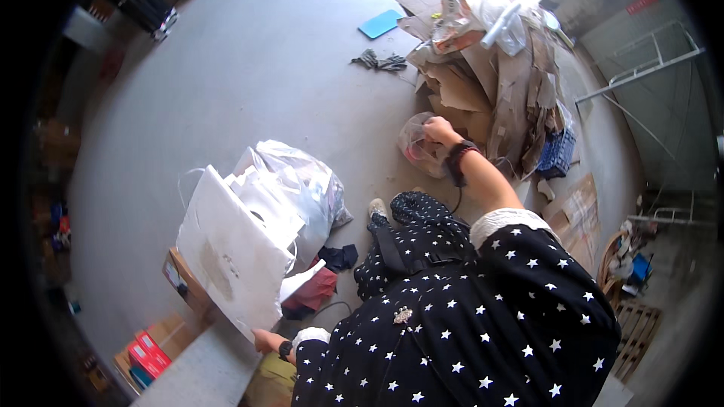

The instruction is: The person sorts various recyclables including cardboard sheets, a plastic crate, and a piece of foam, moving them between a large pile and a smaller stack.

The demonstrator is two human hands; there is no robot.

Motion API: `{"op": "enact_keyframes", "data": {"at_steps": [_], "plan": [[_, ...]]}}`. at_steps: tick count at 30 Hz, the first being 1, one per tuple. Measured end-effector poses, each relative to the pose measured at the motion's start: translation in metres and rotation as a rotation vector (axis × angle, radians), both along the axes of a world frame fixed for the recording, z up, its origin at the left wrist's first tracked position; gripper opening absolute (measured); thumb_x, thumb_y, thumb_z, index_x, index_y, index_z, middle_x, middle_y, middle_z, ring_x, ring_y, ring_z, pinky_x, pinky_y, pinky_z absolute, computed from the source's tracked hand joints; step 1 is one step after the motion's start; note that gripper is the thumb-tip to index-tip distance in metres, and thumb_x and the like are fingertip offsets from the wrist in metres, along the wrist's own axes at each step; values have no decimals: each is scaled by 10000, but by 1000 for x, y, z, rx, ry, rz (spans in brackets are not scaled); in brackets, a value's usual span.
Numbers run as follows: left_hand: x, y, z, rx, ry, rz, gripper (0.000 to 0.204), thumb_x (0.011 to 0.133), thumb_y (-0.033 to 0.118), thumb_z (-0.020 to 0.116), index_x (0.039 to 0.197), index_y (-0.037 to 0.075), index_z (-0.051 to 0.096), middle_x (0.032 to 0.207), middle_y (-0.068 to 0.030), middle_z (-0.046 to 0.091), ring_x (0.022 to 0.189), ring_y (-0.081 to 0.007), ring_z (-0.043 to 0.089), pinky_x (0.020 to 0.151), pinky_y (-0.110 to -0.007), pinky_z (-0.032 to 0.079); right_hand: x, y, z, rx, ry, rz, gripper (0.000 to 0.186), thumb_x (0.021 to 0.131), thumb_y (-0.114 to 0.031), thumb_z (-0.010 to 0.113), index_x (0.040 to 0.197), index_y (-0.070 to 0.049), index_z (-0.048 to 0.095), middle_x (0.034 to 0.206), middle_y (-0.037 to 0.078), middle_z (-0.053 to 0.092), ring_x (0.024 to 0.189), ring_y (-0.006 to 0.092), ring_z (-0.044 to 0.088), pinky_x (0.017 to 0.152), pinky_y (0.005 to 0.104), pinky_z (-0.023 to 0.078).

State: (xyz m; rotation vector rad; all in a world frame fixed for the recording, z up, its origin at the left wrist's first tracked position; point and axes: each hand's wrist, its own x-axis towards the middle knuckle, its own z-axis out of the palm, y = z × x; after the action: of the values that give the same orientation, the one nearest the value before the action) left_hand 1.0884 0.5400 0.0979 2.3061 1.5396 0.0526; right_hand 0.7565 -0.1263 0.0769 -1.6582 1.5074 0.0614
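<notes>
My right hand (440,130) is stretched out ahead, its fingers closed on a clear plastic bag (419,146) that has something pinkish inside. The bag hangs just above the floor, beside a heap of flattened cardboard (460,87). Down at the left, my left hand (267,341) grips the lower corner of a large white foam board (226,256), which leans at a tilt. Behind the board, a full clear plastic bag (305,181) bulges with white foam pieces (253,192).
A striped glove (379,61) and a blue flat sheet (379,23) lie on the grey floor. Red cloth (313,292) is near my legs. A blue crate (556,152), a metal frame (641,75) and a wooden pallet (636,335) stand right. Red boxes (149,354) sit lower left.
</notes>
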Motion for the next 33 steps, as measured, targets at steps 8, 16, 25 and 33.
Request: {"op": "enact_keyframes", "data": {"at_steps": [8,16,25,33], "plan": [[53,-141,64,390,-344,-709,609,694,370,560,1168,45,360,1122,-198,382,1072,-370,366,799,-559,323,-260,83,-1,71,45,-567,148,731,-128,506,634,-38,570,578,77,583,469,152,557,384,258,406],[40,-298,73,244,-216,-1156,541,689,326,563,1151,103,391,1147,-150,390,1031,-351,415,786,-519,363,-357,210,10,286,-54,-852,221,758,-186,518,913,-29,538,727,102,605,516,145,563,422,253,423],[-224,-495,86,-3,-249,-2058,473,673,250,621,1086,93,452,1134,-138,418,1051,-300,420,822,-438,377,-496,364,-9,293,-129,-1194,186,765,-201,496,873,-57,541,706,71,609,525,144,568,440,243,411],[-480,-507,77,-6,-74,-2605,438,664,249,618,1053,108,476,1145,-120,400,1088,-289,383,887,-464,294,-607,521,-36,385,-218,-1551,161,760,-194,497,839,-56,528,714,79,612,555,157,577,460,274,431]]}}
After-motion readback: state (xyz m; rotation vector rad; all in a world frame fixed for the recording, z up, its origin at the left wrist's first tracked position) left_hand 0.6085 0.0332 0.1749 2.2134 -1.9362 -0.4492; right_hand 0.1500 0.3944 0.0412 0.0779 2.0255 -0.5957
